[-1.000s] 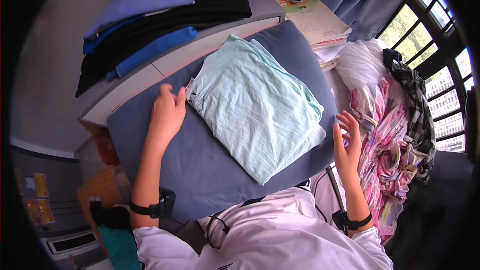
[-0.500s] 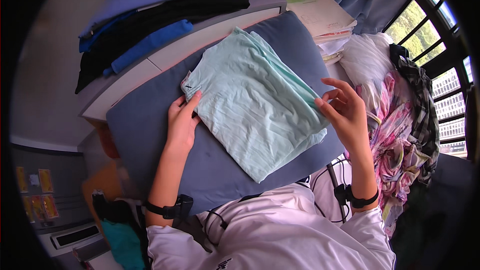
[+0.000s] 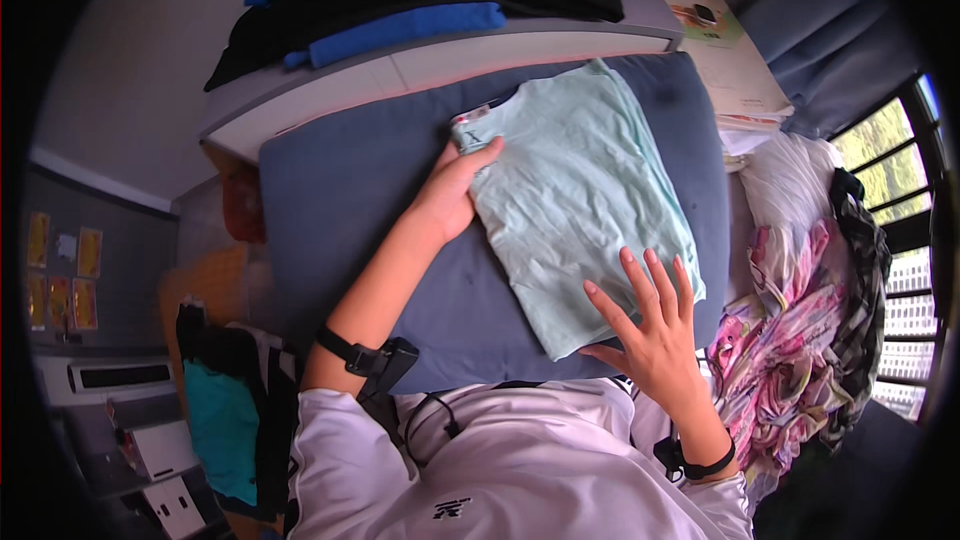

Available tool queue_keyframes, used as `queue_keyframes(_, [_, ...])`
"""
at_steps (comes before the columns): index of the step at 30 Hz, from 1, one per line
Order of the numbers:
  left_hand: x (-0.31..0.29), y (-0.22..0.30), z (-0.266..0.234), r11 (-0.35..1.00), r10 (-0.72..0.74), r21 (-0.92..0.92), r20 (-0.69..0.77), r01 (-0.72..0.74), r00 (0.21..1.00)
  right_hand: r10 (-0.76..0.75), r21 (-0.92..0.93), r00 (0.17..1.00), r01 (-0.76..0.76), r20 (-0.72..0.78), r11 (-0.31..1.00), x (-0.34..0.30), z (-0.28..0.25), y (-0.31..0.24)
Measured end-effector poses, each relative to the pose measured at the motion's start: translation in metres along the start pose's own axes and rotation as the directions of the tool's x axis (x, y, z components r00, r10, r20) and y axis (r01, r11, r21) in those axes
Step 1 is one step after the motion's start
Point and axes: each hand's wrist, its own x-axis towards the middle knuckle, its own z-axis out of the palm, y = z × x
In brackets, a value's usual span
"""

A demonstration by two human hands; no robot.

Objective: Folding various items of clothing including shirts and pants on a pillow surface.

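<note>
I am in a bedroom at home. A blue-grey mattress point(image 3: 360, 200) lies in front of me, and folded clothes in black and blue are stacked on the grey ledge point(image 3: 440, 50) beyond it. More loose, patterned laundry point(image 3: 790, 340) is heaped to my right, below a barred window point(image 3: 900, 190) with a blue curtain point(image 3: 820, 30). Papers and booklets point(image 3: 730, 70) sit in the corner.

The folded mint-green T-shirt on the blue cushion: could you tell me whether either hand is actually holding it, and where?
Neither grips it. The left hand lies flat on the mint-green T-shirt at its left edge, near the collar; the right hand is spread open over its lower right corner.
</note>
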Motion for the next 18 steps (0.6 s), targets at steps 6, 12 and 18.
queue_keyframes(6, [-0.045,0.008,0.007,0.905,0.425,0.094,-0.193,-0.414,0.885,-0.195,-0.034,0.980,0.196,0.041,0.980,0.011,0.033,-0.022])
queue_keyframes(12, [-0.187,0.105,-0.032,0.586,0.778,0.157,-0.386,-0.795,0.497,-0.351,0.081,0.929,0.361,-0.117,0.929,0.034,0.054,-0.033])
queue_keyframes(18, [-0.412,0.117,-0.129,0.332,0.692,0.370,-0.721,-0.868,-0.042,-0.247,0.242,0.962,0.268,-0.114,0.932,0.048,0.057,-0.040])
